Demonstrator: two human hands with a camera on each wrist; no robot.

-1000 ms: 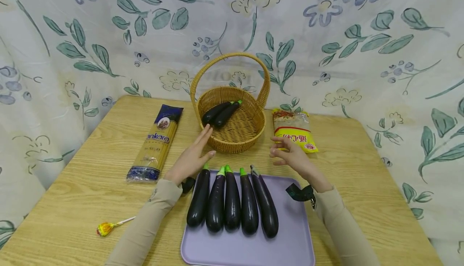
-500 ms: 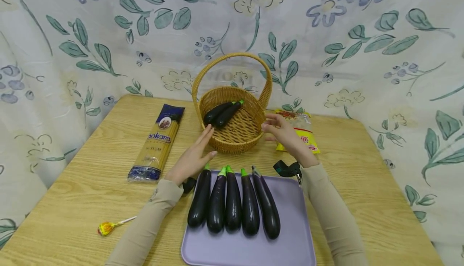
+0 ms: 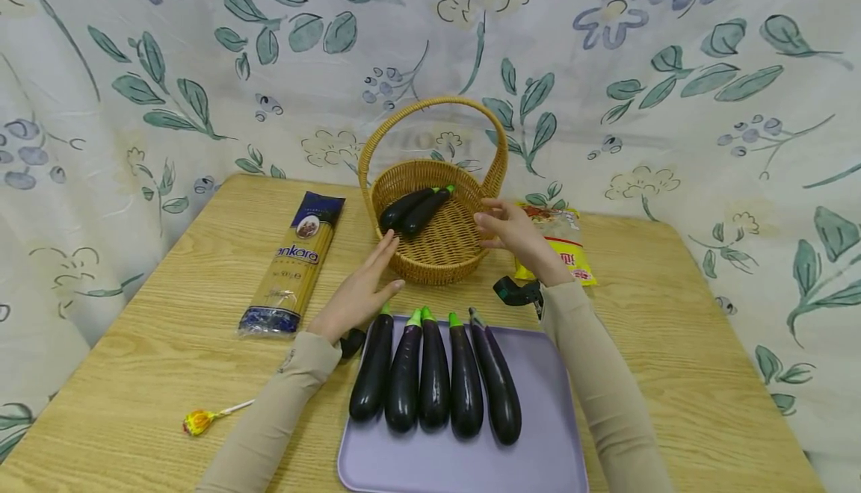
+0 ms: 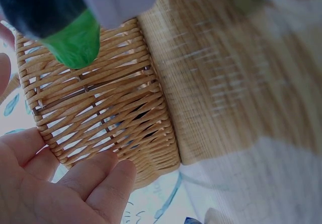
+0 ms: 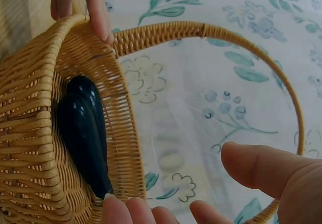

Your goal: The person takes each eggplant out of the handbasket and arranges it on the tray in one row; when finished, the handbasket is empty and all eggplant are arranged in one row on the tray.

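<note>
A wicker basket with a tall arched handle stands at the back of the table, two dark eggplants lying in its left side. My left hand rests at the near left rim with straight fingers; in the left wrist view its fingers lie against the woven wall. Over the right rim my right hand reaches in with loosely bent fingers, thumb apart, holding nothing. In the right wrist view this right hand shows at the basket's opening. Several eggplants lie side by side on a purple tray in front.
A spaghetti packet lies left of the basket. Behind the right hand is a yellow food packet. A wrapped lollipop lies near the front left. A floral curtain hangs behind the table.
My right hand has moved left and slightly away from me, from in front of the yellow packet to the basket's right rim. The left hand has stayed at the near left rim.
</note>
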